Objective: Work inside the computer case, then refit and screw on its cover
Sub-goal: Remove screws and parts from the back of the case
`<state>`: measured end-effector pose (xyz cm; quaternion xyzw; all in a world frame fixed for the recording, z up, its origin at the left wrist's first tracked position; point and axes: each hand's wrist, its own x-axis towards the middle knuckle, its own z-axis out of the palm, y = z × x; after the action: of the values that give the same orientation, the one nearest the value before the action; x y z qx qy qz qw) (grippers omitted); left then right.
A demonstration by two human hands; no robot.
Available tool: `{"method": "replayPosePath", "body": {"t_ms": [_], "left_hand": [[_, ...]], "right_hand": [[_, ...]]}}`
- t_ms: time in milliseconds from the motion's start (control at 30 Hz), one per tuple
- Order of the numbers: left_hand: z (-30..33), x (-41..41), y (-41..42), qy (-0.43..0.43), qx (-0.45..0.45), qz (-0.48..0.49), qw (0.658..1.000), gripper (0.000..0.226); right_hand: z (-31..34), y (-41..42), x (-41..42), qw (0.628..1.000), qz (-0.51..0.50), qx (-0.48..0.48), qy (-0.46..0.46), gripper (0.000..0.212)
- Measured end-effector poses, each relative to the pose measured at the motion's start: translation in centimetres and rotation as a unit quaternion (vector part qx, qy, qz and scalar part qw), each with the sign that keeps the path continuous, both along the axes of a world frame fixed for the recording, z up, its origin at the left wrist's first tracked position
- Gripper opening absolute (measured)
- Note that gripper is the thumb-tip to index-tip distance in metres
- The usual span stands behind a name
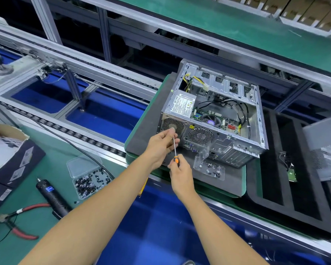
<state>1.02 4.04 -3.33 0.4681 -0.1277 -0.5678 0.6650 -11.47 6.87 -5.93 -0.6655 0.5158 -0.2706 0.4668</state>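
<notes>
An open grey computer case (214, 115) lies on its side on a dark foam pad (141, 144), its motherboard, cables and power supply exposed. My right hand (180, 171) grips the orange-and-black handle of a screwdriver (174, 148). My left hand (163, 144) pinches the screwdriver's metal shaft near its tip, right at the case's rear fan grille. The grey side cover (325, 148) leans at the far right, off the case. A clear plastic bag of screws (210, 167) lies on the pad in front of the case.
On the green bench at left lie a clear tray of dark screws (90, 180), a black electric screwdriver (52, 196), red-handled pliers (17, 220) and an open cardboard box (6, 142). A roller conveyor rail (69, 131) runs behind. A loose drive with cable (291, 173) lies right of the case.
</notes>
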Motion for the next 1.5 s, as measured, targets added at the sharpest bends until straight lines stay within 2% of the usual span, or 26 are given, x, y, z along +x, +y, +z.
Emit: {"method": "replayPosePath", "body": {"t_ms": [100, 200, 333, 500, 700, 1133, 1500], "left_hand": [[1.0, 0.4, -0.2, 0.009, 0.025, -0.038, 0.999, 0.024], [2.3, 0.4, -0.6, -0.011, 0.036, -0.071, 0.997, 0.027], [3.8, -0.5, -1.2, -0.037, 0.059, -0.065, 0.995, 0.031], [4.6, -1.9, -2.0, -0.02, 0.087, -0.047, 0.995, 0.026], [4.6, -1.6, -2.5, -0.022, 0.096, -0.031, 0.995, 0.023], [4.8, -0.8, -2.5, -0.136, 0.076, -0.028, 0.987, 0.015], [5.5, -1.2, -2.5, -0.25, 0.054, -0.015, 0.967, 0.022]], "right_hand": [[0.7, -0.1, -0.1, 1.0, -0.01, -0.012, 0.025, 0.017], [1.4, 0.2, 0.3, 0.999, -0.033, 0.026, -0.024, 0.015], [3.0, 0.5, 1.1, 0.984, -0.091, 0.125, -0.093, 0.04], [4.5, 0.3, 1.6, 0.971, -0.116, 0.174, -0.113, 0.02], [5.7, -0.4, 1.5, 0.967, -0.094, 0.208, -0.113, 0.019], [5.8, -0.3, 2.1, 0.95, -0.081, 0.269, -0.139, 0.012], [6.3, -0.4, 2.0, 0.951, -0.08, 0.268, -0.129, 0.019]]}}
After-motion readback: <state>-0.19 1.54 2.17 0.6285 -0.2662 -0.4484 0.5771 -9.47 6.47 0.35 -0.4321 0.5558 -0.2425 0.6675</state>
